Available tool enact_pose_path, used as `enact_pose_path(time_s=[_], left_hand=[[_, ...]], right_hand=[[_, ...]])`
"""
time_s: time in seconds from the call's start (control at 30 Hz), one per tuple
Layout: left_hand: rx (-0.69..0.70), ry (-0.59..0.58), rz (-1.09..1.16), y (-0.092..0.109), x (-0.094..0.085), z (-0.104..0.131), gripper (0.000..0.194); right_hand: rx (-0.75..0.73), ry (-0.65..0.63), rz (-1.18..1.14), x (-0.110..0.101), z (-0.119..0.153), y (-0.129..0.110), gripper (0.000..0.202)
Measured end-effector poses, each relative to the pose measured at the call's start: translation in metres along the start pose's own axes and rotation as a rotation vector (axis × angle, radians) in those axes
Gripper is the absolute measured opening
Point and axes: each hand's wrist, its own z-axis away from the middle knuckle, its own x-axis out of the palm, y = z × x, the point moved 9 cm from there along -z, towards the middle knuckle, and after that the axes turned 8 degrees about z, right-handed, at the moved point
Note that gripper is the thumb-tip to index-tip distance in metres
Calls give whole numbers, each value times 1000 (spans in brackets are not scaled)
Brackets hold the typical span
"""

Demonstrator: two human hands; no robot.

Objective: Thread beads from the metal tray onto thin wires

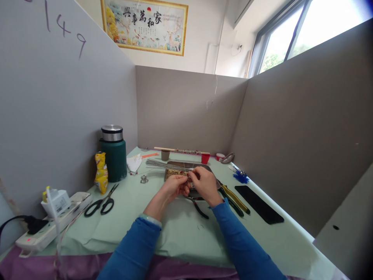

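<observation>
Over the middle of the table, my left hand and my right hand meet, fingertips pinched together. A tiny red piece that looks like a bead shows between them; its exact form is too small to tell. Just behind the hands lies a dark tray with gold-coloured and red bits at its left. A bundle of thin metal wires rests across its left edge. Beneath my hands are small pliers, partly covered. Yellow-and-green pliers lie beside my right wrist.
To the left are black-handled scissors, a power strip, a green flask and a yellow packet. A brown cup and a red cup stand behind. A black strip lies right. Grey partitions enclose the table.
</observation>
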Motion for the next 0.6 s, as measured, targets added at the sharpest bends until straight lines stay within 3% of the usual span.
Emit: enact_pose_path(time_s=[0.17,0.47,0.6], left_hand=[[30,98,-162,0,-9,-4,24],[162,316,-803,22,-12,3,25],[118,300,-700,18,-15,1,26]], right_hand=[[9,-40,51,0,0,1,15],[-157,-155,252,16,-9,-27,15],[-159,-101,141,11,-11,-32,14]])
